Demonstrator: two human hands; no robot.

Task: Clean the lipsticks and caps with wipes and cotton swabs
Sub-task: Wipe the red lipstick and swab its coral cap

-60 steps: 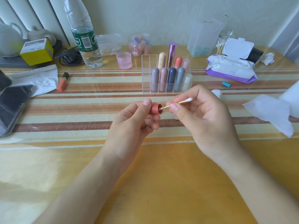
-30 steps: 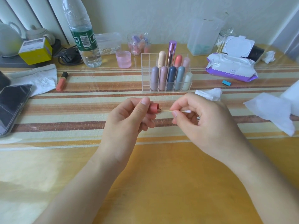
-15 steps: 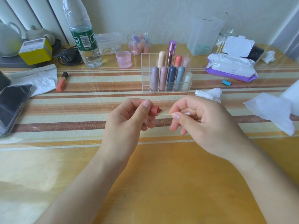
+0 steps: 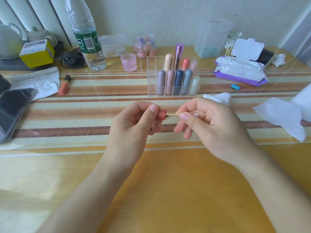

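Note:
My left hand (image 4: pixel 133 126) grips a small coral-red lipstick cap (image 4: pixel 162 114) between thumb and fingers, its mouth turned right. My right hand (image 4: pixel 210 126) pinches a wooden cotton swab (image 4: pixel 173 114) whose left tip is inside the cap; its other white tip lies against my fingers. The uncapped coral lipstick (image 4: pixel 64 85) lies on the table at the left. A clear organizer (image 4: pixel 152 76) behind my hands holds several capped lipsticks. An open pack of wipes (image 4: pixel 240 71) sits at the back right.
A phone (image 4: pixel 11 111) and crumpled tissue (image 4: pixel 38 81) lie at the left. A water bottle (image 4: pixel 87 39), pink cup (image 4: pixel 128 62) and jar of caps (image 4: pixel 145 46) stand at the back. Used wipes (image 4: pixel 282 116) lie at the right, one (image 4: pixel 218 98) behind my right hand.
The swab has gone deeper into the cap and now lies level, with my right hand lowered and closer to my left. Both hands have kept their hold.

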